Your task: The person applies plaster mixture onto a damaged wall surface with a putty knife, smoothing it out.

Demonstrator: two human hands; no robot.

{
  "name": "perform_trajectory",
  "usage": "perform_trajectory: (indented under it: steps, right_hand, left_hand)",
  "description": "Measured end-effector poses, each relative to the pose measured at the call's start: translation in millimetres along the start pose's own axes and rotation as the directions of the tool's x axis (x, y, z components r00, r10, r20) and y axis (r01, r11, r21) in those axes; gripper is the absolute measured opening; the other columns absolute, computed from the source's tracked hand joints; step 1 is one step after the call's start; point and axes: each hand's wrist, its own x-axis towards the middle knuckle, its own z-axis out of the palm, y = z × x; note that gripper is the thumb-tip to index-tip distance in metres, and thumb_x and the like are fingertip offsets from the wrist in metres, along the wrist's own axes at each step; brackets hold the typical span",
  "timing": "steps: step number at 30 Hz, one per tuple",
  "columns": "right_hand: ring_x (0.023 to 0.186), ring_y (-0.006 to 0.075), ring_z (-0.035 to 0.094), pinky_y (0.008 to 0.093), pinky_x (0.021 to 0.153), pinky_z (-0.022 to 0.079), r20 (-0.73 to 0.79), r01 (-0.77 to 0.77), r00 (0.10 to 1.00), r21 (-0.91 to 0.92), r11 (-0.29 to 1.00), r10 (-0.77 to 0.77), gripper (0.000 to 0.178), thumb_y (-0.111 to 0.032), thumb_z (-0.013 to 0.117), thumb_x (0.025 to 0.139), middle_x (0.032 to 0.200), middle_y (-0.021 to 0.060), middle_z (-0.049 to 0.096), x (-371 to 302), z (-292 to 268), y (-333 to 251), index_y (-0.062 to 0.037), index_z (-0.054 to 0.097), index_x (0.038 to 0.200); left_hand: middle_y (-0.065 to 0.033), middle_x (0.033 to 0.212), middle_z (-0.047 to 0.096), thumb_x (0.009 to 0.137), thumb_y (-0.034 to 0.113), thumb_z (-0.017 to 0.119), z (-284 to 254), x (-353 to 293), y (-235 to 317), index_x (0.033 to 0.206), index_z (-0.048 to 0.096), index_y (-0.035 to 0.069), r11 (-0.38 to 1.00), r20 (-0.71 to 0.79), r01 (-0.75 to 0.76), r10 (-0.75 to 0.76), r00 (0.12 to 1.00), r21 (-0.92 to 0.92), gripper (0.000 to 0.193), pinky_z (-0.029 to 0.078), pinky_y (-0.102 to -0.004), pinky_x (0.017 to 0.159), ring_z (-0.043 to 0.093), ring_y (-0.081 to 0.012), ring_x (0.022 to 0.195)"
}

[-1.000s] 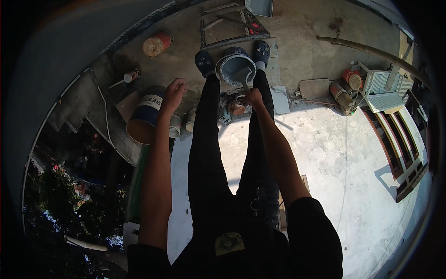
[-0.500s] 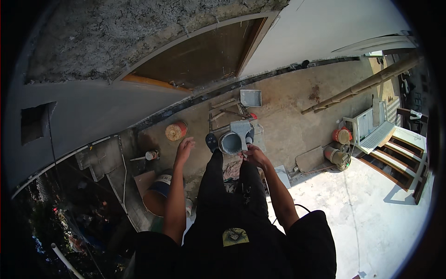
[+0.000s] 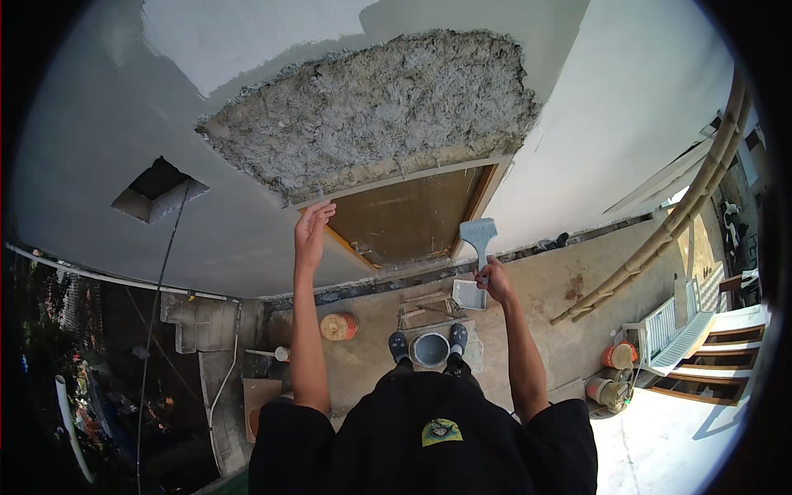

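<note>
A wide flat paintbrush is gripped by its handle in my right hand, its grey-coated bristles pointing up toward the wall. My left hand is raised with nothing in it, fingers stretched, in front of the lower left edge of a rough grey patch on the wall. Whether its fingertips touch the wall, I cannot tell. Below, between my shoes, a round bucket contains grey-blue paint. Under the rough patch is a wood-framed brown panel.
A paint tray lies beyond the bucket, beside wooden pieces. An orange-sided bucket stands left. Bamboo poles slant at right, near a white bench and more buckets. A square hole opens in the left wall.
My right hand has lifted the paintbrush from over the bucket to a height before the wall. My left hand has risen too. The view has tilted up, showing more wall.
</note>
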Motion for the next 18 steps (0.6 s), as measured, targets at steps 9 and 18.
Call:
perform_trajectory:
  steps: [9,18]
  right_hand:
    - [0.038,0.0092,0.038,0.0248,0.035,0.025,-0.208,0.207,0.913,-0.505,0.838,-0.351,0.024,-0.028,0.055,0.094,0.053,0.0008,0.049,-5,35,-119,-0.0049,0.056,0.087]
    - [0.060,0.0239,0.065,0.0367,0.060,0.050,0.016,0.309,0.598,-0.927,0.212,-0.801,0.028,-0.024,0.062,0.091,0.065,0.0147,0.065,-18,70,-242,0.0015,0.069,0.101]
  left_hand:
    - [-0.0126,0.146,0.042,0.092,0.008,0.048,-3,192,265,0.128,0.056,0.006,0.416,-0.018,-0.646,0.849,0.528,0.640,0.037,0.035,-0.0461,0.109,0.041,-0.0316,0.134]
    - [-0.0047,0.160,0.020,0.094,0.026,0.040,-1,320,266,0.152,0.028,0.019,0.069,0.001,-0.348,0.980,0.197,0.935,0.060,0.011,-0.0469,0.119,0.020,-0.0243,0.147]
